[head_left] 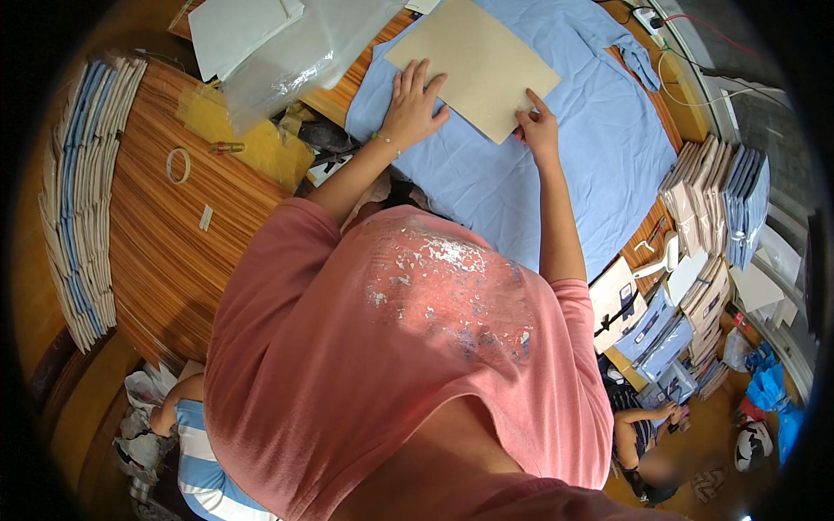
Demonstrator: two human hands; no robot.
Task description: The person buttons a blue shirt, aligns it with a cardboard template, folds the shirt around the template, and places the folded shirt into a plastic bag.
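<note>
A beige cardboard sheet (478,65) lies slantwise on a light-blue shirt (591,130) spread over the table. My left hand (415,108) rests open on the sheet's left corner and edge, fingers stretched out. At the sheet's near right edge is my right hand (539,128). Its index finger lies on the cardboard while the other fingers are curled in. Something small and reddish shows beneath those curled fingers; what it is cannot be made out. The shirt's sleeve reaches to the far right, and part of its cloth is hidden under the cardboard.
Clear plastic bags (291,74) and white sheets (243,35) lie at the far left. A tape roll (178,166) sits on the wooden table (165,243). Folded shirts stand stacked at left (82,191) and right (699,182). Another person (643,434) is at lower right.
</note>
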